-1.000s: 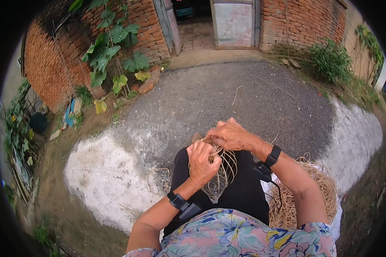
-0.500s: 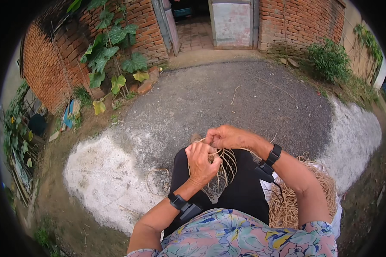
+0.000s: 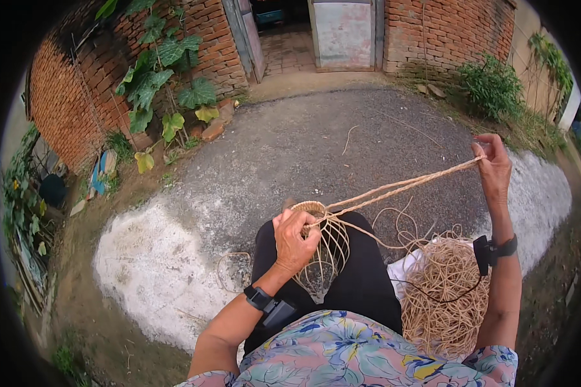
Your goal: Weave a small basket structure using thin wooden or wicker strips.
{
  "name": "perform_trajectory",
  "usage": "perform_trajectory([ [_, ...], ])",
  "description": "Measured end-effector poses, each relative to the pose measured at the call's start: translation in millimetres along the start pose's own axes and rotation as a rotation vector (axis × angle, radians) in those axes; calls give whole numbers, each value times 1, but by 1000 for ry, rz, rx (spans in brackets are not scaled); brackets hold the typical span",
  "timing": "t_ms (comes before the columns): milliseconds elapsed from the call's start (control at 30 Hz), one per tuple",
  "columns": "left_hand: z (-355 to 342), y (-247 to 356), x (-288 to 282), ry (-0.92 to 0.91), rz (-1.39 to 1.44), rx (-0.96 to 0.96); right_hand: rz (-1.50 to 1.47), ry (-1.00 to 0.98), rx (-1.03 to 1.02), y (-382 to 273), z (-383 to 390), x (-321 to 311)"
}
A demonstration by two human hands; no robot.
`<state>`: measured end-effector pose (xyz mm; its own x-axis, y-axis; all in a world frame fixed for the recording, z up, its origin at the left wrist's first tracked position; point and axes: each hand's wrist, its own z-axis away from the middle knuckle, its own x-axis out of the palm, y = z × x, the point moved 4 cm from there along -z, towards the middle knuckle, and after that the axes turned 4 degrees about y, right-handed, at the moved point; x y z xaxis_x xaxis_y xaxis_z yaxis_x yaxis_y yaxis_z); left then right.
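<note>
Between my knees sits a partly woven basket with a braided rim and open, curved ribs of tan cord. My left hand is closed on its rim at the near left side, and its fingers hide part of the weave. Out to the right and raised, my right hand pinches a doubled tan cord. Both strands run taut from the basket's rim to those fingers. A loose length of cord trails from the rim toward a tangled heap of cord by my right thigh.
The cord heap lies on a white sheet. Ahead is dark paving with pale patches on both sides. Beyond it stand a brick wall, an open doorway and a metal door. A leafy vine grows at left, a bush at right.
My right hand has moved from beside my left at the rim far out to the right, drawing the doubled cord straight. My left hand has stayed at the basket.
</note>
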<state>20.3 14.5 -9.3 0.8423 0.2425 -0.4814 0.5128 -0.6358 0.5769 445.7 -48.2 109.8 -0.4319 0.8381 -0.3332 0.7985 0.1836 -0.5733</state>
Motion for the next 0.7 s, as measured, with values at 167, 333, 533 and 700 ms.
perform_trajectory([
  [167, -2, 1, -1, -35, 8, 23, -546, 333, 1012, 269, 27, -207],
  [333, -3, 0, 0, -74, 58, -42, -375, 681, 1037, 420, 187, -336],
  [533, -9, -8, -1, -183, 144, -103, 899, -1348, 305, 322, 279, -133],
  [700, -11, -8, 2, -290, 89, 37, -94, -589, 83, 72, 200, 69],
])
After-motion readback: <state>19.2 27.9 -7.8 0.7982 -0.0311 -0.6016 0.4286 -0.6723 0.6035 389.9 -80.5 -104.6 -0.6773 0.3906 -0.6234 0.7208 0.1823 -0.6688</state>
